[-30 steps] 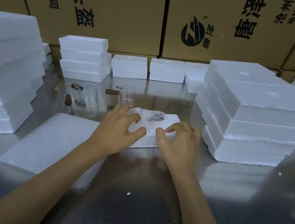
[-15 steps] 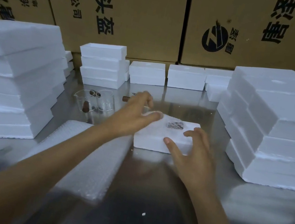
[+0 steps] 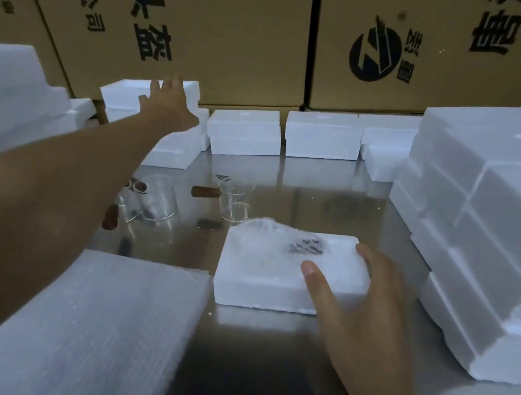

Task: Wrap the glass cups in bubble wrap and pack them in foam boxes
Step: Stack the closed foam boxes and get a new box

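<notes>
One foam box (image 3: 291, 272) lies at the centre of the tabletop (image 3: 256, 370), with a wrapped cup (image 3: 282, 241) already set in its open top. A lid seems not yet on it, so I judge this box is almost finished. The box's long axis runs from 9 to 3 o'clock. The right hand (image 3: 358, 305) rests on its right end, thumb and fingers spread. The left hand (image 3: 168, 101) reaches, fingers spread, over the small foam stack (image 3: 173, 133) at 11 o'clock, holding nothing. Bare glass cups (image 3: 153, 203) stand at 10 o'clock, still to wrap; bubble wrap (image 3: 96, 332) lies at 7 o'clock.
</notes>
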